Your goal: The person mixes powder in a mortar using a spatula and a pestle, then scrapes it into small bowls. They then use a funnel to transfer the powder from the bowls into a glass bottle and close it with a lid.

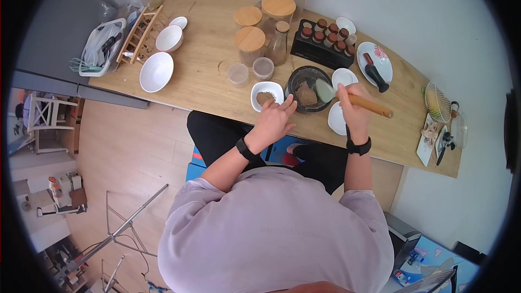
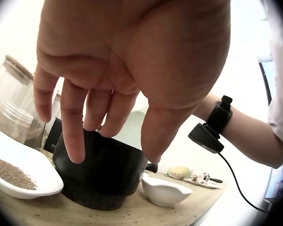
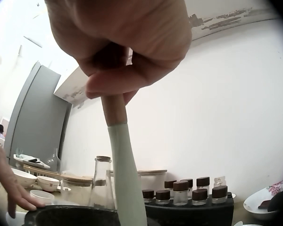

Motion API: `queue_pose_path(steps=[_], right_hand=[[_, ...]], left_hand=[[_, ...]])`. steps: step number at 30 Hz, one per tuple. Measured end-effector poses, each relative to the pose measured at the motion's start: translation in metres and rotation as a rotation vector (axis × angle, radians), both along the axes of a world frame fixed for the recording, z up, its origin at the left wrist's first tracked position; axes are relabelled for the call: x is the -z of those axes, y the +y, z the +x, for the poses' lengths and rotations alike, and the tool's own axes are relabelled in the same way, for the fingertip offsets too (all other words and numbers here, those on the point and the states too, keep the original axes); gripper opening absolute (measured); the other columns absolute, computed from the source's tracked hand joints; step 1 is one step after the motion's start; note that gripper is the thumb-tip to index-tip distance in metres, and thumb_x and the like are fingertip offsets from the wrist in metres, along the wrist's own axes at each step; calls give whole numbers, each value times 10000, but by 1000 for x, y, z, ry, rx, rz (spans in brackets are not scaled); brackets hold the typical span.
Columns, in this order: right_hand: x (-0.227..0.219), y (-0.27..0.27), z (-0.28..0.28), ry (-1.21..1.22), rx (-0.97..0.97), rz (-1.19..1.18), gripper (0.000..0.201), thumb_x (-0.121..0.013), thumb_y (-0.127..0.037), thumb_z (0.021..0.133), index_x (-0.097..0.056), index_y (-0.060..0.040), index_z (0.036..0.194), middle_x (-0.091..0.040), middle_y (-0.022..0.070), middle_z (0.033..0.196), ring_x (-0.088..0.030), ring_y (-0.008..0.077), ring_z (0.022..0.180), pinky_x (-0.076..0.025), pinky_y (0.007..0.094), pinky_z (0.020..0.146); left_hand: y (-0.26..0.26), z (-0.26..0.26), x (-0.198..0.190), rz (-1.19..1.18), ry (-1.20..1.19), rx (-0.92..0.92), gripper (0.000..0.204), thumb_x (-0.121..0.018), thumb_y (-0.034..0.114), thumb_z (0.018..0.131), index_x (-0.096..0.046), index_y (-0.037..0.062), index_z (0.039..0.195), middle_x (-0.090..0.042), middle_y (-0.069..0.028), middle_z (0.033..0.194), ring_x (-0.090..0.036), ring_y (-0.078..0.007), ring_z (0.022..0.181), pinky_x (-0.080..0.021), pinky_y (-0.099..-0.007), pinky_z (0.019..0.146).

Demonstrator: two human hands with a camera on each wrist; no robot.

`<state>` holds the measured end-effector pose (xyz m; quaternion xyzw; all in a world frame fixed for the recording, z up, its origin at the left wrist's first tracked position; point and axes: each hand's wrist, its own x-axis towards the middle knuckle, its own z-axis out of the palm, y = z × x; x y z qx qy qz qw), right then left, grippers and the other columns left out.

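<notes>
My right hand (image 1: 354, 109) grips the wooden handle of a spatula (image 1: 369, 105) with a pale green head. That head (image 1: 324, 91) reaches down into a black stone mortar (image 2: 101, 169), beside a mound of brown powder (image 1: 306, 95). On the near left side of the mortar is my left hand (image 1: 271, 125), its fingers loosely extended with the fingertips right at the rim. Just left of the mortar, partly beneath that hand in the head view, a white square bowl (image 1: 256, 91) holds brown coarse grounds (image 2: 12, 172).
Behind the mortar stand a black rack (image 1: 312, 50) of small brown-capped jars, a corked bottle (image 1: 277, 49) and wooden-lidded canisters (image 1: 251, 40). Small white dishes (image 1: 337, 119) sit close on its right. A plate (image 1: 380, 57) with a dark-handled tool lies farther right.
</notes>
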<state>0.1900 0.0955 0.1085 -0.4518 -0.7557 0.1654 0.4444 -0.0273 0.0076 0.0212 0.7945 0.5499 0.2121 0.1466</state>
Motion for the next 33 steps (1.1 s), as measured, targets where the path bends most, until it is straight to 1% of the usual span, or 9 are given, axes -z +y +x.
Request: queue_pose_path(steps=[4,7,14,17,20,24,27,31,33], right_hand=[[-9,5,-9,-98,-82,15,315,-720,-124,874,-530,-13,649,-503,113,620,-512,279,580,-374,386,539],[-7,13,-14,-38,-115,-1,346,-717,-136,881,-498,-16,643,-458,97,602,-476,255,564,-347,374,530],[-9,31,-21,-59,-208,-76,400,-727,-191,889,-460,-7,654,-418,84,580,-379,198,527,-306,357,507],[-12,42,-24,9,-116,-100,413,-721,-204,898,-450,-5,657,-414,78,573,-355,177,522,-304,347,504],[-12,44,-21,-47,-141,-144,420,-714,-220,904,-449,-5,660,-403,72,567,-353,161,527,-307,337,505],[-2,38,-17,20,-37,-339,404,-730,-260,894,-505,-26,653,-447,22,557,-390,110,520,-320,309,481],[-8,28,-17,164,-13,-675,307,-743,-253,892,-608,-33,728,-516,-10,590,-493,70,514,-392,256,457],[13,22,-12,417,-93,-679,236,-745,-196,895,-639,10,848,-600,16,662,-615,70,551,-523,211,509],[10,22,-7,456,-33,-617,248,-744,-203,897,-635,9,831,-600,18,658,-605,71,535,-513,212,490]], left_hand=[[0,0,2,42,9,7,645,-789,244,755,-577,27,1323,-528,-176,1435,-658,-311,1013,-425,-436,1011],[-1,1,0,4,21,3,650,-785,243,772,-563,19,1339,-518,-163,1445,-622,-313,1117,-425,-442,1025],[0,0,-2,10,4,11,656,-788,238,765,-561,16,1339,-520,-170,1442,-624,-333,1107,-432,-442,1015],[-1,0,3,33,-1,10,654,-789,240,760,-566,18,1334,-522,-170,1441,-636,-332,1075,-431,-438,1011],[0,0,5,48,8,6,654,-791,252,756,-573,29,1330,-528,-167,1439,-660,-317,1014,-428,-429,1007],[1,0,6,59,8,4,659,-795,254,753,-572,26,1330,-529,-172,1437,-663,-319,996,-434,-427,1000],[0,0,1,15,-3,8,663,-798,233,750,-568,12,1331,-531,-187,1429,-640,-338,1057,-440,-425,996],[1,0,-4,17,3,17,654,-806,221,743,-572,6,1316,-541,-204,1411,-643,-352,1051,-454,-428,979],[0,0,-7,7,-7,19,647,-809,222,741,-576,6,1305,-545,-208,1406,-649,-357,1024,-458,-429,973]])
